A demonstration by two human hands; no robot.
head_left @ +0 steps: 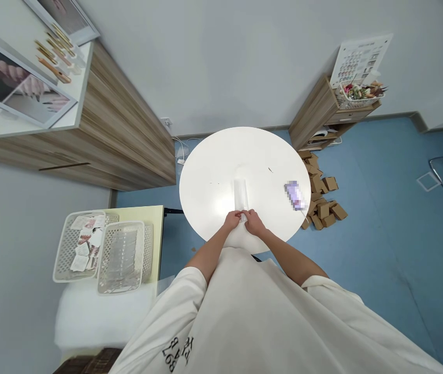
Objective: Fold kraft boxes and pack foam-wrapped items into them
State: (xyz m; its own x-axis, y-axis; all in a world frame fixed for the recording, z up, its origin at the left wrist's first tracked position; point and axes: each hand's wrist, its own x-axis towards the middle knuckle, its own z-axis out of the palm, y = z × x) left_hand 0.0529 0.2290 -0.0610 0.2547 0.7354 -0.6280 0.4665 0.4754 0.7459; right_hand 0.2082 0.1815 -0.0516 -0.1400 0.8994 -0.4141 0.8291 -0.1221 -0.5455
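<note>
A long, pale translucent strip, perhaps a plastic sleeve (pixel 240 193), lies on the round white table (pixel 209 161) in front of me. At its near end my left hand (pixel 232 219) pinches the edge with closed fingers. My right hand (pixel 253 222) closes on the same end from the other side, the fingertips of both hands almost touching. What exactly the strip is, and whether something is inside it, I cannot make out. A blurred purple phone-like object (pixel 295 196) rests to the right, and a small dark thin piece (pixel 270 170) lies beyond the strip.
Small brown cardboard boxes (pixel 322 210) are heaped on the floor right of the table. Two white baskets (pixel 122 223) stand on a yellowish table at left, one with cards, one with clear pieces. A wooden cabinet (pixel 128 119) and a smaller shelf unit (pixel 314 114) stand by the wall.
</note>
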